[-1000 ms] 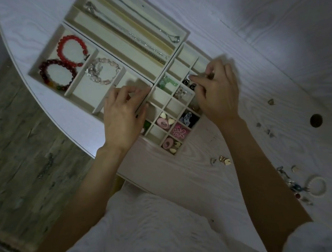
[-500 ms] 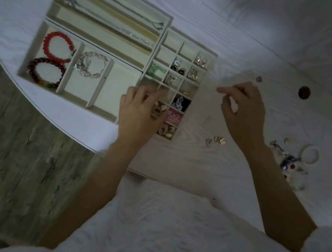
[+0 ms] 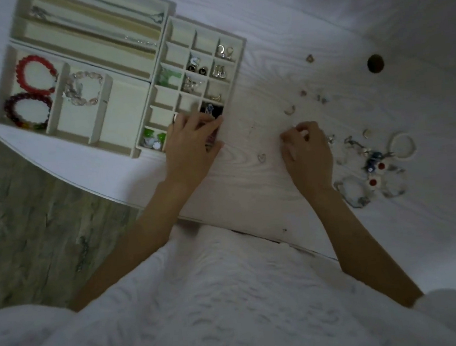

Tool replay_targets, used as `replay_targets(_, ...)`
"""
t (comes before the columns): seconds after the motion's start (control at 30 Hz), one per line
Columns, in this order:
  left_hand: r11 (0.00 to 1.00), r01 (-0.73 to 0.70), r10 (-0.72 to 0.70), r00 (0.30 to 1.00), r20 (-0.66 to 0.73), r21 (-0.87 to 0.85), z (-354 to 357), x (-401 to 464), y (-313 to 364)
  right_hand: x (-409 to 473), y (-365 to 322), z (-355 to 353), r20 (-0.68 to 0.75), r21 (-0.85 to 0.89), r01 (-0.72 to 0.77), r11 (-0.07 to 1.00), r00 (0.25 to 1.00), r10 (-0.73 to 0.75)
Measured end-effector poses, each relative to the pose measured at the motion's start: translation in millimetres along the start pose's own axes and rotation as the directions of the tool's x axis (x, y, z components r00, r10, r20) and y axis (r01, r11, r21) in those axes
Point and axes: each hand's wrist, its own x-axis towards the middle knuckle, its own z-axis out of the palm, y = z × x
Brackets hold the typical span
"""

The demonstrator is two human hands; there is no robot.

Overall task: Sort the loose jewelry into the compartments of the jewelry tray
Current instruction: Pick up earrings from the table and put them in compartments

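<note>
Since a second ago the right hand (image 3: 306,152) has left the far edge of the jewelry tray (image 3: 241,69) and come down onto the table (image 3: 251,198) well to the tray's right, among the loose pieces. The left hand (image 3: 191,145) has slid toward the tray's near right corner.

In the head view, the only one, the sorting looks more than half done. The red bead bracelet (image 3: 35,75) and the dark bead bracelet (image 3: 29,111) share one wide compartment, a clear bead bracelet (image 3: 83,89) lies in the next, chains fill the long slots at the back, and many of the small square cells hold earrings or charms. Several cells look bare.

Still on the table are a small heart-shaped piece (image 3: 261,157) between the hands, a curved piece (image 3: 289,110) beyond the right hand, scattered studs farther off, and a cluster near the right hand with a white ring-shaped bangle (image 3: 402,145) and two red-and-white pieces (image 3: 376,175).

The left hand rests on the tray's near right corner, fingers fairly straight and spread over the last cells, gripping nothing visible. The right hand's fingers are curled in with tips together on the tabletop, apparently pinching something small; I cannot tell whether they actually hold a piece.
</note>
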Motion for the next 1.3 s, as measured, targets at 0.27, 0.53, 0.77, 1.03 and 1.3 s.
replay_targets(0.27,0.999,-0.003,0.001,0.999,0.04,0.046,-7.8,3.2,5.6,4.4,-8.2,3.3,0.114,0.062,0.36,0.931,0.924,-0.365)
replay_targets(0.53,0.999,0.026,-0.025,0.998,-0.062,0.022,-15.3,3.9,-3.4,44.6,-24.6,-20.5,0.261,0.43,0.026,0.903,0.953,-0.152)
replay_targets(0.77,0.971,0.234,-0.238,0.942,-0.236,-0.046,-37.1,1.0,-41.8,137.7,-93.6,-10.8,0.108,0.53,0.016,0.848,0.991,-0.085)
replay_targets(1.03,0.961,0.256,-0.274,0.932,-0.236,-0.104,-42.5,6.5,-57.2,161.9,-114.8,23.1,0.053,0.156,0.284,0.946,0.954,-0.295)
replay_targets(1.3,0.968,0.221,-0.244,0.941,-0.234,-0.121,-42.0,13.0,-62.3,156.9,-98.1,15.5,-0.092,0.039,0.35,0.936,0.934,-0.346)
